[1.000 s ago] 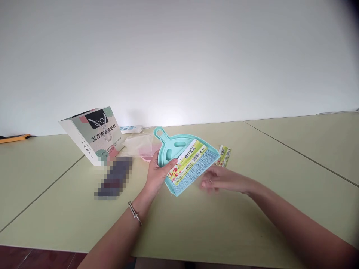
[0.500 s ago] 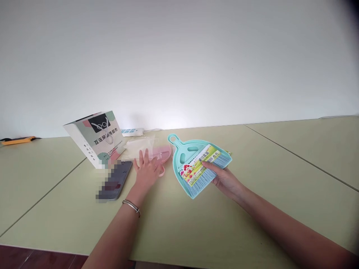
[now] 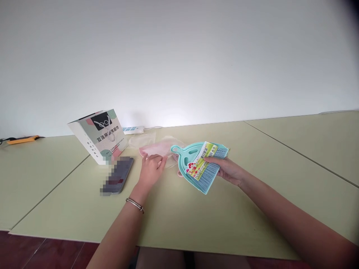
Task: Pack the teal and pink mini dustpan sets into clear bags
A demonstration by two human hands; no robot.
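A turquoise dustpan (image 3: 182, 160) with a blue-bristled brush (image 3: 209, 177) nested in it is held up over the table. A printed mushroom label lies across the brush. My right hand (image 3: 231, 171) grips the set by its right side, thumb on the label and fingers behind. On the table behind it lies a pink dustpan (image 3: 157, 148) partly in clear plastic wrapping; the turquoise one covers some of it. My left hand (image 3: 152, 170), fingers curled, pinches the near left edge of the pink dustpan. Its fingertips are partly hidden.
A paper gift bag (image 3: 109, 136) with rope handles stands at the left. In front of it lies a phone (image 3: 120, 179). Behind are a white power strip (image 3: 134, 130) and a clear plastic bag (image 3: 143, 140). An orange object (image 3: 22, 139) sits at the far left.
The pink dustpan has turned and shifted right under my left hand, whose spread fingers have curled in. The turquoise set has moved slightly right and tilted.
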